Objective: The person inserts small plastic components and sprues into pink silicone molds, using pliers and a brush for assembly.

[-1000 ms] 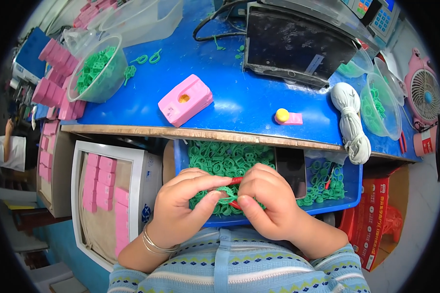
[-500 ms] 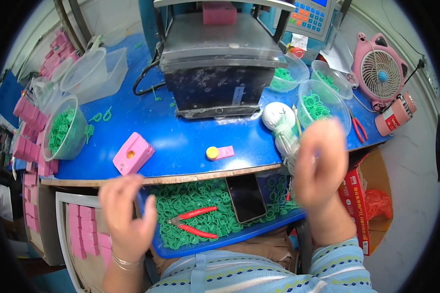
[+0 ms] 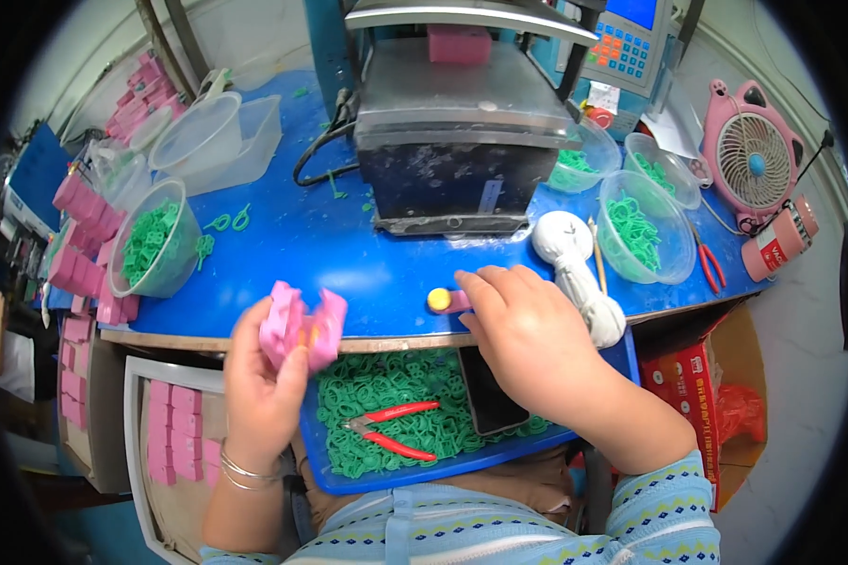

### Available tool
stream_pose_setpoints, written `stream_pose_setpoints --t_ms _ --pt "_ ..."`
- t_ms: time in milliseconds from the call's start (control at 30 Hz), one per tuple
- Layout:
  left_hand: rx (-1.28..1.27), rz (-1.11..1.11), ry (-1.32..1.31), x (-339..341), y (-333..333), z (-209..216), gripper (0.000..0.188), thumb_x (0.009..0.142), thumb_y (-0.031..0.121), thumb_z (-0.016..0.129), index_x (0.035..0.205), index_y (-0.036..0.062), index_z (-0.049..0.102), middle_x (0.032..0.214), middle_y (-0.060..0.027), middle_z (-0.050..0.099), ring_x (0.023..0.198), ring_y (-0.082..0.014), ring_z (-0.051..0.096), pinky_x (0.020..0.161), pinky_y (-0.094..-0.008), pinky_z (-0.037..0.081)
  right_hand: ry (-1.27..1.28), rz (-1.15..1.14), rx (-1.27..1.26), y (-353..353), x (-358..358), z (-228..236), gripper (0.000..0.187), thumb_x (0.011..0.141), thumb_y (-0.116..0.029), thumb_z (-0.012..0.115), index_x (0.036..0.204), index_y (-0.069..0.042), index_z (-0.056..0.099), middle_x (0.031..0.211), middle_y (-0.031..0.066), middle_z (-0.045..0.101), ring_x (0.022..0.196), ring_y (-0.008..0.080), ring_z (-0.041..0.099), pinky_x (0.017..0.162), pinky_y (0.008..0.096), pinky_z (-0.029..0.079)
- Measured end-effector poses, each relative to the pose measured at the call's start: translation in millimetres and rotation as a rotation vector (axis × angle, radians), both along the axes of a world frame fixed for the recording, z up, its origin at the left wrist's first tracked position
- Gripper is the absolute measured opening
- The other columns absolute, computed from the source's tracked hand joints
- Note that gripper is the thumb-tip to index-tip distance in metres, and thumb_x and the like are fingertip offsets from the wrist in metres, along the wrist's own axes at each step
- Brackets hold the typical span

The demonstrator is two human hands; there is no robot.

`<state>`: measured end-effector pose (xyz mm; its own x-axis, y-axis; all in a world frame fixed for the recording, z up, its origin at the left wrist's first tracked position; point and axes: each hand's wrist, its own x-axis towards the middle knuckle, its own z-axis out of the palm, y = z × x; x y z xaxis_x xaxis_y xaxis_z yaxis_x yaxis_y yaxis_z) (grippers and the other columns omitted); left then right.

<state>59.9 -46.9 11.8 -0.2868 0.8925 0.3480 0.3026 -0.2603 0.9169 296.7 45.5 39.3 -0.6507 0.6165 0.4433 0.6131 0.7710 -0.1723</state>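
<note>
My left hand holds a pink block at the table's front edge, thumb across its near side. The block is blurred, looks parted into two pieces, and has a yellowish spot in it. My right hand is low over the table, its fingers and thumb curled around the pink strip of a small piece with a round yellow knob. Most of the strip is hidden under that hand. Below lies a blue tray of green plastic rings, with red-handled cutters and a dark phone on them.
A press-like machine stands at the back. Tubs of green pieces sit left and right. A white yarn bundle, pliers, a pink fan and a pink bottle line the right. Pink blocks are stacked at left.
My left hand has picked the pink block up off the table. My right hand has come down and left onto the small yellow-knobbed piece. The view has shifted slightly.
</note>
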Motion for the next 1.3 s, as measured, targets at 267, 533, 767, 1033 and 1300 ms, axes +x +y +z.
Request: stream_pose_setpoints --t_ms 267,533,767,1033,1300 --pt "-0.291 -0.377 -0.946 26.7 -12.8 -3.1 0.039 0.082 0.015 0.063 0.113 -0.0036 0.048 0.110 -0.0196 0.055 0.107 -0.0361 0.055 0.081 -0.0466 0.054 0.128 -0.053 -0.183 -0.8 -9.7 -18.6 0.014 0.071 -0.002 0.063 0.083 -0.003 0.056 0.081 0.0137 0.053 0.080 0.0323 0.052 0.070 0.0422 0.042" --pt "-0.457 -0.473 -0.905 38.3 -25.3 0.5 0.036 0.075 0.001 0.066 0.108 -0.0037 0.053 0.096 -0.0168 0.063 0.091 -0.0272 0.063 0.074 -0.0349 0.055 0.710 0.032 -0.625 -21.8 -5.1 -15.3 0.009 0.081 -0.006 0.063 0.085 -0.002 0.056 0.074 0.0044 0.054 0.061 0.0101 0.051 0.054 0.0231 0.041" --pt "-0.230 -0.214 -0.064 32.3 -30.0 -14.7 0.026 0.072 -0.004 0.067 0.097 -0.0034 0.061 0.096 -0.0135 0.064 0.088 -0.0205 0.063 0.076 -0.0302 0.052 0.701 0.187 -0.570 -32.4 -9.7 -0.6 0.008 0.079 -0.003 0.065 0.083 0.000 0.059 0.073 0.0051 0.055 0.057 0.0093 0.049 0.049 0.0207 0.039" --pt "0.272 -0.095 0.633 32.9 -23.9 -5.7 0.044 0.051 -0.003 0.070 0.094 -0.0013 0.059 0.081 -0.0123 0.058 0.069 -0.0272 0.055 0.062 -0.0349 0.047 0.418 0.415 -0.193 -41.0 -13.7 1.0 0.025 0.064 -0.003 0.071 0.088 0.000 0.063 0.068 0.0074 0.051 0.057 0.0204 0.054 0.047 0.0301 0.042" --pt "0.283 -0.128 0.862 33.5 -24.9 -7.0 0.040 0.062 0.004 0.064 0.102 0.0008 0.062 0.080 -0.0073 0.059 0.065 -0.0222 0.052 0.056 -0.0305 0.046 0.042 0.537 -0.026 -44.8 -12.0 4.7 0.024 0.067 -0.013 0.061 0.086 0.002 0.060 0.070 0.0062 0.046 0.059 0.0187 0.051 0.049 0.0296 0.040"
